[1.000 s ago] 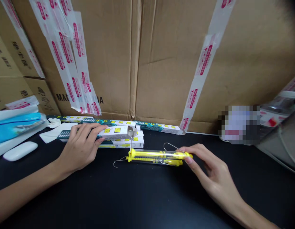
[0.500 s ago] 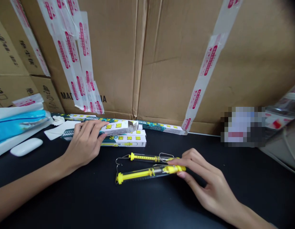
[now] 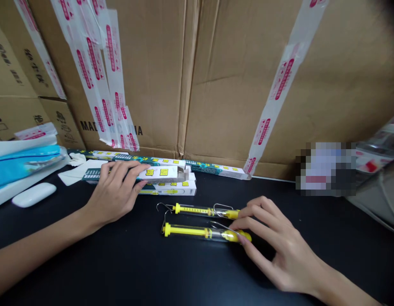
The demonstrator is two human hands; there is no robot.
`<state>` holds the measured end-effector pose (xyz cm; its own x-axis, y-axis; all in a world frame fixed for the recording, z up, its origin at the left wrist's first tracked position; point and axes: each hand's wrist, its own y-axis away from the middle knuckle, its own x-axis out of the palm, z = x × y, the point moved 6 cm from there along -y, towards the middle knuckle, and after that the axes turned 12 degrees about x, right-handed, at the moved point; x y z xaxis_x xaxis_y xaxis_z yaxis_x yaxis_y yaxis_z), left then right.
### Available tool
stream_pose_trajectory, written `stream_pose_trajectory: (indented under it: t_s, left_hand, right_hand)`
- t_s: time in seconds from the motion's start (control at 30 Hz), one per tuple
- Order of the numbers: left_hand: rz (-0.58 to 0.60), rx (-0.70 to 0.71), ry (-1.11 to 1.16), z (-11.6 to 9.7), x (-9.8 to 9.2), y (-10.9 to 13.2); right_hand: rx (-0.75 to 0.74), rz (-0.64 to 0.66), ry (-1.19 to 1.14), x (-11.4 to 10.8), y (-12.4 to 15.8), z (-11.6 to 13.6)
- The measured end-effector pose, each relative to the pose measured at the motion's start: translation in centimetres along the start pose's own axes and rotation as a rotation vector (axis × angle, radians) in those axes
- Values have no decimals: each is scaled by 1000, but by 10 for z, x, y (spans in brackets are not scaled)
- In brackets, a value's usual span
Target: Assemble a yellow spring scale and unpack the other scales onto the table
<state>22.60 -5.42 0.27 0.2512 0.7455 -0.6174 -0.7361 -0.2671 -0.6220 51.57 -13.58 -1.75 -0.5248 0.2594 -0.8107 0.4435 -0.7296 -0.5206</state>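
Two yellow-and-clear spring scales lie side by side on the black table: the far scale (image 3: 197, 210) and the near scale (image 3: 197, 232), hooks pointing left. My right hand (image 3: 273, 246) rests at their right ends, fingers spread, fingertips touching the near scale's yellow cap. My left hand (image 3: 115, 193) lies over a long white open-ended carton (image 3: 165, 173) on a stack of like cartons (image 3: 171, 188), fingers wrapped across it.
Large taped cardboard boxes (image 3: 216, 85) wall off the back. A white mouse (image 3: 33, 194) and a blue-and-white packet (image 3: 21, 163) lie at the left. More long cartons (image 3: 216, 169) line the box foot. Clutter sits at the right edge.
A second spring scale has come apart from the first; my right hand drew it nearer and laid it parallel below the far one. My left hand stayed on the carton.
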Motion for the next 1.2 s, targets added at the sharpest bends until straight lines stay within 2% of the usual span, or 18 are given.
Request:
stream_pose_trajectory:
  t_s: [0.3,0.4,0.5,0.6,0.7,0.77,0.87,1.0,1.13,1.2]
  left_hand:
    - [-88,64,101,-14,-11,-7]
    - [-147,88,190,-28,-21,-10]
    - [-183,176,260,-51,-31,-15]
    - [-191,239,369,-70,-37,-18]
    - [-177,268,405,-78,-37,-19]
    - [-161,276,400,-77,-34,-20]
    - [-133,226,410,-71,-30,-21]
    - [-112,66,359,-58,-24,-22]
    - [-178,-74,361,-47,-24,-18]
    - [-210,-58,464,-46,-26,-17]
  right_hand:
    - [-44,30,41,1,0,6]
    - [-34,-30,31,1,1,5]
    - [-26,-100,7,2,1,9]
    - [-89,-81,1,8,-1,22]
    - [-127,-67,-14,12,-1,31]
    - [-83,-79,-51,12,-2,28]
    - [63,-151,-126,7,-4,14]
    - [256,-337,-134,-4,-5,-15]
    - [427,-534,-109,-17,-1,-57]
    - [487,-589,-117,-22,0,-81]
